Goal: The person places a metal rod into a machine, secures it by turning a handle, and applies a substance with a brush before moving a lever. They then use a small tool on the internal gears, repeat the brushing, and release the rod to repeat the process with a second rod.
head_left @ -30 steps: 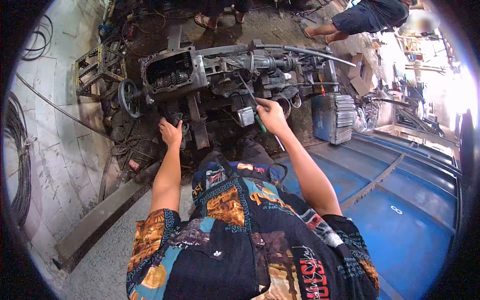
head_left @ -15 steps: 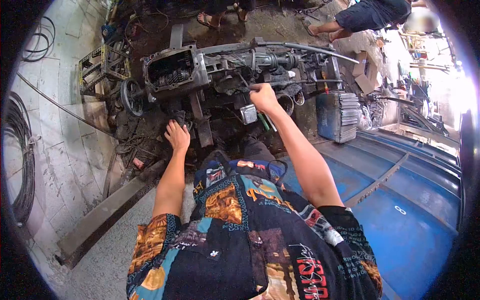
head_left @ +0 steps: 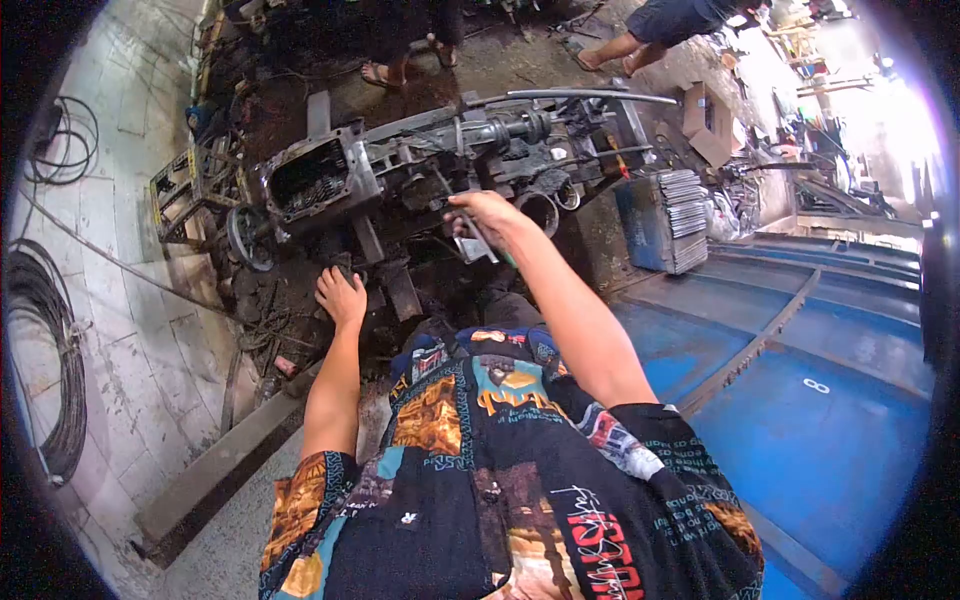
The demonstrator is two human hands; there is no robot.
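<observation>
A greasy gearbox and engine assembly [head_left: 420, 165] lies on the dirty floor ahead of me, its open housing [head_left: 305, 180] showing gears at the left end. My right hand [head_left: 487, 215] is closed around a green-handled screwdriver [head_left: 480, 240], whose shaft points into the middle of the assembly. My left hand [head_left: 342, 297] rests flat, fingers spread, on dark metal parts below the housing. I wear a patterned short-sleeved shirt.
A pulley wheel [head_left: 245, 235] sits left of the housing, a metal frame [head_left: 185, 190] beyond it. A blue box with stacked plates [head_left: 665, 220] stands to the right, blue sheet metal [head_left: 800, 380] beside me. Coiled cable [head_left: 45, 350] lies left. Other people's legs [head_left: 620, 35] stand at the top.
My right hand has moved up and left with the screwdriver, closer to the assembly. My left hand has stayed on the parts below. The view has tilted to the right.
</observation>
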